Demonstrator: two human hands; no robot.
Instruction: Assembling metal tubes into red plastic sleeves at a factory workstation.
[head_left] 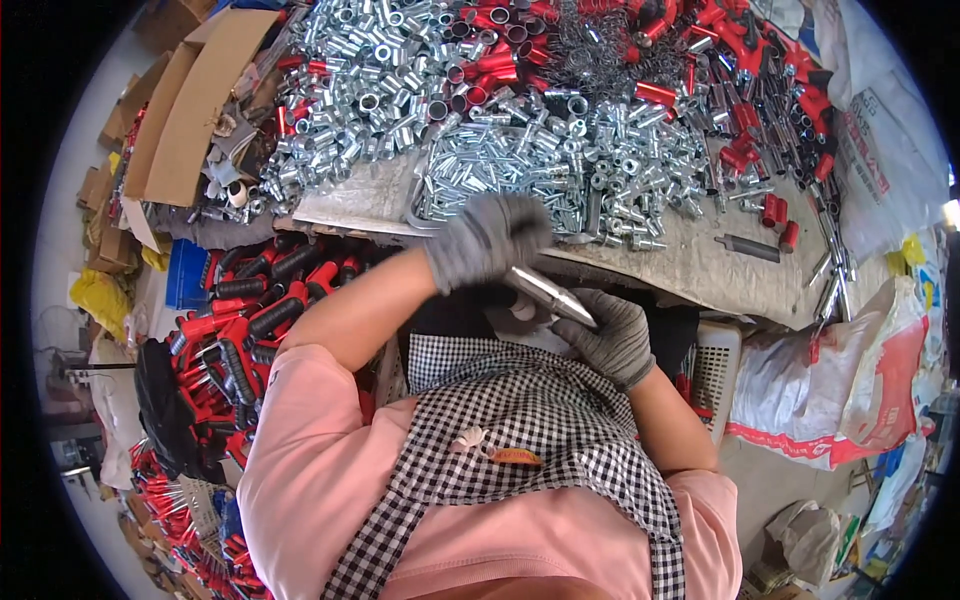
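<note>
a shiny metal tube (546, 291) is held at a slant between the two gloved hands, near the desk's front edge and above the checked apron (510, 420). its lower end is grasped by the right hand (614, 342), with the thumb laid along it. its upper end is met by the left hand (488, 240), whose fingers are curled; whether the tube or some small part is gripped there cannot be told. just beyond the left hand, on the desk (690, 265), a tray (413, 205) is filled with small metal pins (470, 175). short silver sleeves (370, 100) are heaped farther back, near tangled springs (600, 55). below the desk, red-and-black handles (262, 300) are piled on the left, and a white basket (716, 360) is seen on the right.
</note>
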